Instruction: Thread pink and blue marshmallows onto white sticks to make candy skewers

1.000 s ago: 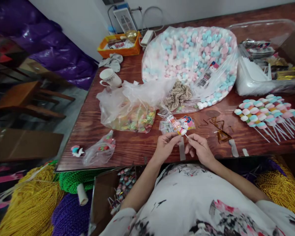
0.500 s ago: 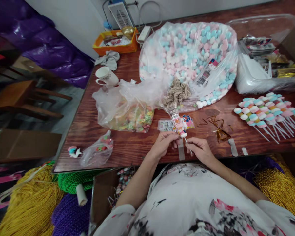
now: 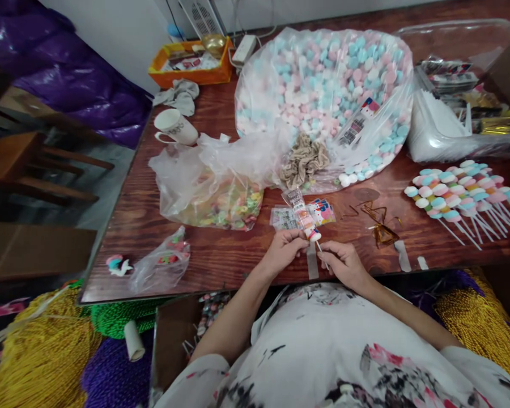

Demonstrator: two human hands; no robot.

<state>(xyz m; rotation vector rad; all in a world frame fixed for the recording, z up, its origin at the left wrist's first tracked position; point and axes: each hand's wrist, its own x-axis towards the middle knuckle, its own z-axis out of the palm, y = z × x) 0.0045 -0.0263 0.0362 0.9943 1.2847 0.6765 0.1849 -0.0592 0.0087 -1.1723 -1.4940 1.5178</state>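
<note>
Right hand (image 3: 344, 262): grip closed on the white stick (image 3: 318, 247) of a marshmallow skewer (image 3: 311, 229), above the tabletop (image 3: 229, 255) edge. Left hand (image 3: 284, 249) pinches its clear wrapper (image 3: 295, 199), probably near the lower end.

Front and centre, between the left hand (image 3: 283, 250) and right hand (image 3: 343, 263), the plastic-wrapped marshmallow stick (image 3: 304, 217); behind it, the big round clear-plastic marshmallow bag (image 3: 318, 85) on the brown wooden table (image 3: 233, 258). White ceramic mug (image 3: 178, 128) left (orange rectangular tray (image 3: 195, 77) behind that!), clear plastic tub (image 3: 433, 149) right, pastel marshmallow skewers (image 3: 459, 187) before it.
</note>
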